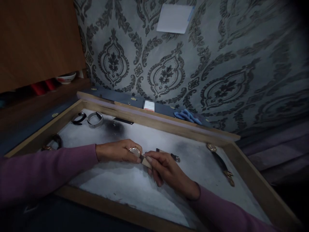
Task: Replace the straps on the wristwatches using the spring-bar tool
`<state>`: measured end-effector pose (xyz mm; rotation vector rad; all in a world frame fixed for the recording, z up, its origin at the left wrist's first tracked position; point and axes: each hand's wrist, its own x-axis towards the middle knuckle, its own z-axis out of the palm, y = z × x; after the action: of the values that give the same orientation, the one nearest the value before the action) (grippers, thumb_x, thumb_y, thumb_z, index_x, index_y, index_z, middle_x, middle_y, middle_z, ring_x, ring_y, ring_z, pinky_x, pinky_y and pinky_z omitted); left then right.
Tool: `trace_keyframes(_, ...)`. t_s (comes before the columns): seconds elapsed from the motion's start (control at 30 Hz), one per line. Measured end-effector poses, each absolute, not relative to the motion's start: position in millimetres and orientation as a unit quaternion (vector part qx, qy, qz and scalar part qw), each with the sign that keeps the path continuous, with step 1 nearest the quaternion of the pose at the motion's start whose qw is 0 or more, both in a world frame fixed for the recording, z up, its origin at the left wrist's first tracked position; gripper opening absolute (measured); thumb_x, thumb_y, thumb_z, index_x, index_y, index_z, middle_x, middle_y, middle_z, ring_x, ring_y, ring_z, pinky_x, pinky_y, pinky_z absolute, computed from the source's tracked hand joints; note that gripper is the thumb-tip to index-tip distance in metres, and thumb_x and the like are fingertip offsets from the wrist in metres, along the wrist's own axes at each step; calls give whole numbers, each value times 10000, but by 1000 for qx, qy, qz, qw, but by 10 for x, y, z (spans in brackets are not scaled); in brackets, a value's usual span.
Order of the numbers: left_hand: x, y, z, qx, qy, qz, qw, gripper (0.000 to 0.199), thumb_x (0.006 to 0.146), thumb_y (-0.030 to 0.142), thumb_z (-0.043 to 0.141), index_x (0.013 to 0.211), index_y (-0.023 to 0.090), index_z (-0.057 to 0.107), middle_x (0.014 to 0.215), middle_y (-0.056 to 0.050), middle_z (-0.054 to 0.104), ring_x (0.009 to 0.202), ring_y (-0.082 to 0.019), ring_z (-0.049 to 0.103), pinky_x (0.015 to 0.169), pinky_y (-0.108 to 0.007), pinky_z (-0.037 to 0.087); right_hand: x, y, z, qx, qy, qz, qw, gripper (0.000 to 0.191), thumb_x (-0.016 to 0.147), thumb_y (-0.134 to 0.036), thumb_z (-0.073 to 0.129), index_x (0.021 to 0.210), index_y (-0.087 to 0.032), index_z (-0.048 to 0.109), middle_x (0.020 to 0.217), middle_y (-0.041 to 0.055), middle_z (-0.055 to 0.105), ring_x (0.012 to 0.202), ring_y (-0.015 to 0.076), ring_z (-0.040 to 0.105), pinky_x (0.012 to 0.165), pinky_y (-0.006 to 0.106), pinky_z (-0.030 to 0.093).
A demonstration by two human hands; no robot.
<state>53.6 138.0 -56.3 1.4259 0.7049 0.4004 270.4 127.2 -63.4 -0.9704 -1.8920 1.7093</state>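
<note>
My left hand [122, 150] is closed around the round case of a wristwatch [134, 151], thumb and fingers gripping its edge. A short light-coloured watch strap [146, 162] reaches from the case toward my right hand [166, 167]. The right hand's thumb and finger pinch at the strap by the case; a thin shiny bit shows there, too small to name. Behind the right hand, a dark strap piece with a buckle [175, 157] lies partly hidden on the white surface.
A wooden-rimmed tray [169, 120] with a white bottom surrounds the work. Inside lie a grey-banded watch [95, 120], a black-strapped watch [79, 118], a dark watch [54, 141] and a gold watch with black strap [219, 162]. A blue cloth [187, 116] sits behind the rim.
</note>
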Motion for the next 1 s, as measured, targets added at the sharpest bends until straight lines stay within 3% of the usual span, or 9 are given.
trace_keyframes(0.47,556,1353,-442,637,347,161,669,226,772,371,623,738,171,522,542,83,359,476,-73,286,444,-224,194,2705,1281,-629,-345,-675,618,209,364,919,-477,518,784,-149,600,509,-56,531,326,41,456,342,147,352)
trace_keyframes(0.7,541,1373,-486,642,323,161,676,261,783,406,631,763,168,525,542,81,359,492,-83,291,473,-233,198,2702,1283,-655,-343,-672,622,210,359,912,-475,535,786,-147,607,601,-33,584,330,24,463,335,144,354)
trace_keyframes(1.0,533,1375,-499,633,321,160,686,233,782,383,628,758,177,523,529,86,345,473,-83,263,466,-249,159,2700,1283,-666,-326,-675,626,213,366,926,-472,506,767,-150,577,578,-40,569,322,22,443,332,143,344)
